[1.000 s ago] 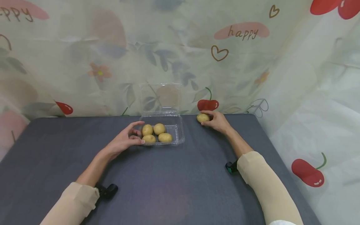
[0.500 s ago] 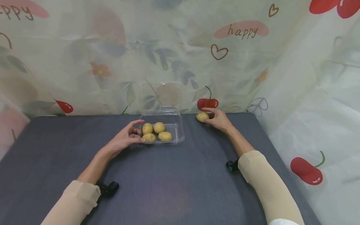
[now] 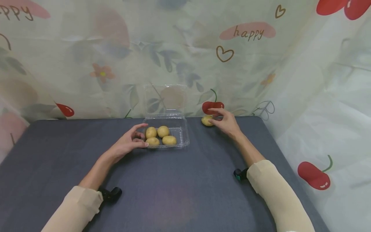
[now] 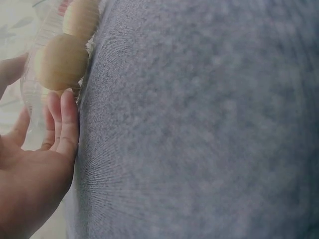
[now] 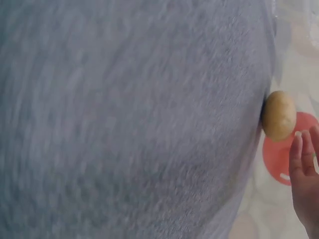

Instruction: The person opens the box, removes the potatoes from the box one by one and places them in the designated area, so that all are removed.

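A clear plastic clamshell container (image 3: 182, 133) sits at the back of the table with its lid raised. Several potatoes (image 3: 169, 140) lie in its left and middle part. My left hand (image 3: 126, 141) holds the container's left end, thumb at the near corner and index finger at the far one. In the left wrist view its fingers (image 4: 70, 117) reach the clear wall beside a potato (image 4: 62, 62). Another potato (image 3: 207, 121) rests on the table right of the container. Just right of it is my right hand (image 3: 227, 123), fingers spread, a small gap showing in the right wrist view.
The dark grey table cover (image 3: 179, 183) ends close behind the container and the lone potato. A printed curtain (image 3: 116, 48) hangs behind the table, and a white sheet (image 3: 333, 122) hangs at the right. Black wrist cameras (image 3: 111, 194) sit under both forearms.
My right hand has let go of the lone potato and drawn slightly up and right, leaving it on the table. The left hand and container stay put.
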### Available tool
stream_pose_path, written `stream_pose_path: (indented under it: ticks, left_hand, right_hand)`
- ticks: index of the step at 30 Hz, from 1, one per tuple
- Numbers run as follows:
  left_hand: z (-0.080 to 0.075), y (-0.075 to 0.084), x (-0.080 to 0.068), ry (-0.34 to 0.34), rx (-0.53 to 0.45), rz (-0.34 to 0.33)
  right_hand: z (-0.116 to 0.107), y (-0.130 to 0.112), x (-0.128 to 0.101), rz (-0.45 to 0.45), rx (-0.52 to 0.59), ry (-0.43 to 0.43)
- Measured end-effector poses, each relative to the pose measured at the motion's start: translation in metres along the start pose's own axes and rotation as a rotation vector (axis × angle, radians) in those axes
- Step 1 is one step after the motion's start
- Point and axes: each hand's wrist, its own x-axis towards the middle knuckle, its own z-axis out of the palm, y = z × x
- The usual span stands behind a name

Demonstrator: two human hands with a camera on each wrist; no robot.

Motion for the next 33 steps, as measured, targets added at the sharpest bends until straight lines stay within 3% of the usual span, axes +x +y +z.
stream_pose_path:
  ticks: [24, 33]
  left_hand:
    - [0.001, 0.000, 0.000, -0.012, -0.017, -0.006]
    - [0.001, -0.003, 0.002, -0.007, -0.010, -0.012]
  right_hand:
    - [0.030, -0.039, -0.013, -0.086, 0.085, -0.109]
    - [0.043, -0.054, -0.016, -0.104, 0.171, -0.171]
